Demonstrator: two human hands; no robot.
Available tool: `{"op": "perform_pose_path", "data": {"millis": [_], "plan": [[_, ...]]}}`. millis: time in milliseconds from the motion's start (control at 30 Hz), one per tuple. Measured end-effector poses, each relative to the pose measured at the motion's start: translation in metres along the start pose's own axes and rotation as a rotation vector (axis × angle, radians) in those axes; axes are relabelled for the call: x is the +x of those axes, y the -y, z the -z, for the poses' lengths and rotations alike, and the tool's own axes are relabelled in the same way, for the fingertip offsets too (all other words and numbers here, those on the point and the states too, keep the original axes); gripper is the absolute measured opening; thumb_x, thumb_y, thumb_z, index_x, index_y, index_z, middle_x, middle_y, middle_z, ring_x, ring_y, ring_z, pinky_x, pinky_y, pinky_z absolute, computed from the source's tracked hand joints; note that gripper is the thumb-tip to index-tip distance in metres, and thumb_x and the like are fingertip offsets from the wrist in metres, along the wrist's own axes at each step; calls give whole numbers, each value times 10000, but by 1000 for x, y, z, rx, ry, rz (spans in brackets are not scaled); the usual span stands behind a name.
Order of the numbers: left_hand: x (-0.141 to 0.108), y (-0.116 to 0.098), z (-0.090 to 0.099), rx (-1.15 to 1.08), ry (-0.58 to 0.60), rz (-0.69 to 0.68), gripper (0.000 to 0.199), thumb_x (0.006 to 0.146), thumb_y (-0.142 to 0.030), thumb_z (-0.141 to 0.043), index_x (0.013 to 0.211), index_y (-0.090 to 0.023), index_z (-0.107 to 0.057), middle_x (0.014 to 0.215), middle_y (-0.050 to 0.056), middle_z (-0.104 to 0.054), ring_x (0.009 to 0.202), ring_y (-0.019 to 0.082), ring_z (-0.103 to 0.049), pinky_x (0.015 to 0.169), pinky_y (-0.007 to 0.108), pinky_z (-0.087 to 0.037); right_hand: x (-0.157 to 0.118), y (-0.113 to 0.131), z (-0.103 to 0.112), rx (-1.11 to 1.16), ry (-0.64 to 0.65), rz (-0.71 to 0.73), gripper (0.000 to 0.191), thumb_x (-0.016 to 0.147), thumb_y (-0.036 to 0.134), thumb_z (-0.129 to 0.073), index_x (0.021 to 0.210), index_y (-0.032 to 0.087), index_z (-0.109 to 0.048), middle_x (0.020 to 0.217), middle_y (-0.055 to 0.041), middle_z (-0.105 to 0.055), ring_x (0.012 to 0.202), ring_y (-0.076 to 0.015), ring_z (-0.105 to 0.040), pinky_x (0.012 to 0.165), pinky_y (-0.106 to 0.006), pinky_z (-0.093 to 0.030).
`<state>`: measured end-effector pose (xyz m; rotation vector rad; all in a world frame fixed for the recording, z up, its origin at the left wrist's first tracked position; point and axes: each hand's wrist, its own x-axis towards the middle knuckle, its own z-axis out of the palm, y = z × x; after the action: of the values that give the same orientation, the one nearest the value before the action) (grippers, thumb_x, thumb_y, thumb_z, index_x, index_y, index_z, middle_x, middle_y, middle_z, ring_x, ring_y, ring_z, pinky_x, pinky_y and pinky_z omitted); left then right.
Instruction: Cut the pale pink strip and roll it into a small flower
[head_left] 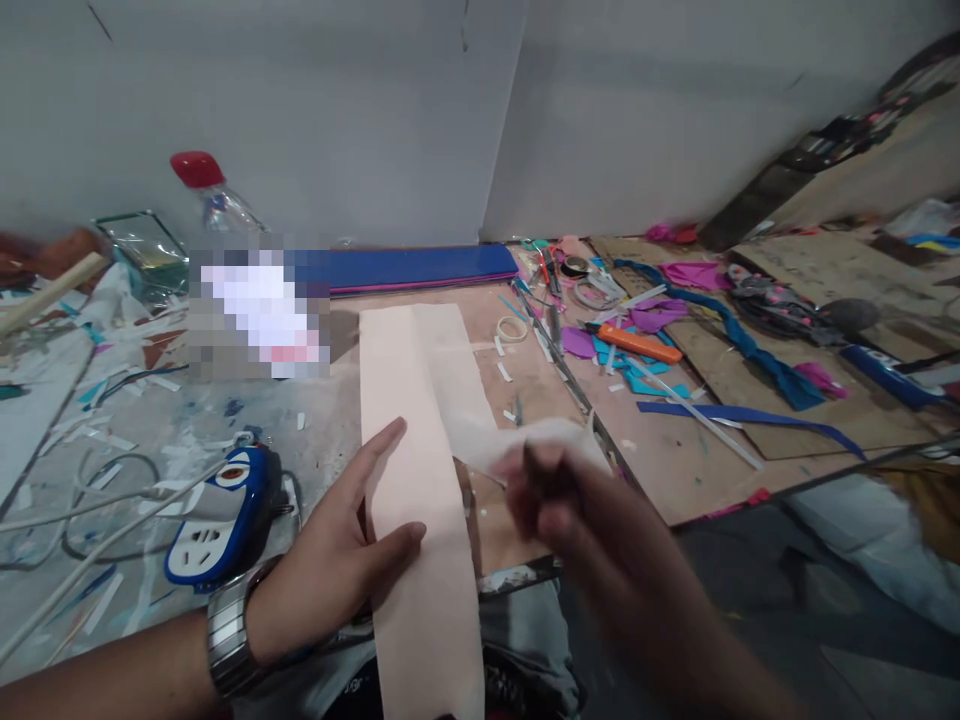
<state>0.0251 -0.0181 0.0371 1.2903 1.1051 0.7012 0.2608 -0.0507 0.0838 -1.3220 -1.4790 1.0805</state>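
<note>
A long pale pink strip (pixel 420 480) runs from the middle of the table over its front edge toward me. My left hand (pixel 337 540), with a metal watch on the wrist, grips the strip's left side, thumb and a finger lying on top. A thin whitish sheet (pixel 480 410) extends from the strip's right side. My right hand (pixel 562 510) is blurred by motion, its fingers curled near the end of this sheet. Something dark shows at its fingers, too smeared to make out.
A blue power socket (pixel 217 515) with cables lies at left. Behind are a red-capped bottle (pixel 225 205) and stacked blue sheets (pixel 420 265). To the right lie a tape roll (pixel 512 329), an orange cutter (pixel 637 343), coloured scraps and a blue strip (pixel 750 415).
</note>
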Motion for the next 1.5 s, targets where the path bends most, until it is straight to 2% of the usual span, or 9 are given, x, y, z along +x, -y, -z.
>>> {"op": "perform_pose_path", "data": {"millis": [133, 233, 333, 500, 767, 967, 1133, 1367, 1500], "plan": [[-1, -1, 1, 19, -17, -19, 851, 860, -323, -739, 1595, -243, -318, 1665, 121, -332, 1505, 335, -375, 1229, 515, -343, -50, -18, -33, 508, 208, -377, 492, 966, 613, -548, 1295, 268, -673, 836, -48, -570, 657, -154, -469, 598, -288, -394], [-3, 0, 2, -40, -6, -6, 829, 887, -346, -719, 1601, -291, -300, 1643, 111, -380, 1442, 332, -476, 1148, 498, -465, -53, -35, -43, 724, 90, -533, 487, 982, 570, -561, 1389, 309, -622, 944, -50, -576, 735, -147, -508, 661, -281, -424], [-3, 2, 4, -49, -31, 5, 812, 893, -374, -715, 1595, -325, -309, 1645, 94, -378, 1401, 330, -524, 1118, 502, -494, -46, -44, -41, 674, 39, -495, 460, 941, 496, -669, 1361, 308, -653, 1011, -75, -629, 924, -209, -553, 780, -323, -462], [-3, 3, 7, 77, -76, -61, 792, 882, -429, -731, 1573, -331, -358, 1675, 68, -319, 1484, 323, -413, 1190, 501, -408, -36, -47, -39, 804, 181, -563, 339, 908, 502, -711, 1048, 194, -739, 790, -19, -589, 698, -131, -499, 668, -270, -398], [-8, -2, 7, 118, -32, -56, 609, 889, -431, -729, 1459, -350, -530, 1573, 38, -495, 1500, 320, -388, 1125, 444, -501, -16, -46, -49, 894, 241, -557, 343, 873, 454, -765, 953, 126, -704, 798, -29, -648, 727, -125, -610, 738, -268, -453], [-10, 1, 8, 197, -40, -75, 617, 913, -420, -701, 1492, -367, -496, 1580, 27, -480, 1463, 281, -446, 1218, 465, -387, -15, -55, -49, 828, 245, -539, 360, 927, 471, -705, 813, 131, -667, 709, -10, -625, 587, -79, -533, 522, -196, -333], [-13, 1, 10, 202, -44, -81, 641, 916, -408, -690, 1514, -381, -460, 1593, 21, -459, 1459, 277, -450, 1238, 478, -347, -15, -50, -42, 831, 283, -578, 361, 909, 495, -722, 871, 140, -667, 722, -13, -661, 508, -48, -457, 460, -163, -314], [-14, -2, 12, 239, -68, -95, 643, 917, -374, -675, 1515, -415, -442, 1599, -3, -452, 1464, 281, -447, 1235, 502, -339, -19, -48, -35, 828, 471, -633, 428, 917, 526, -698, 772, 133, -610, 561, 22, -611, 351, -35, -435, 353, -151, -277], [-15, -5, 12, 215, -91, -103, 648, 909, -377, -684, 1518, -356, -463, 1605, 36, -448, 1467, 310, -443, 1170, 471, -446, -18, -50, -39, 880, 399, -616, 411, 892, 517, -736, 789, 139, -612, 593, 25, -615, 397, -38, -460, 385, -150, -304]]}}
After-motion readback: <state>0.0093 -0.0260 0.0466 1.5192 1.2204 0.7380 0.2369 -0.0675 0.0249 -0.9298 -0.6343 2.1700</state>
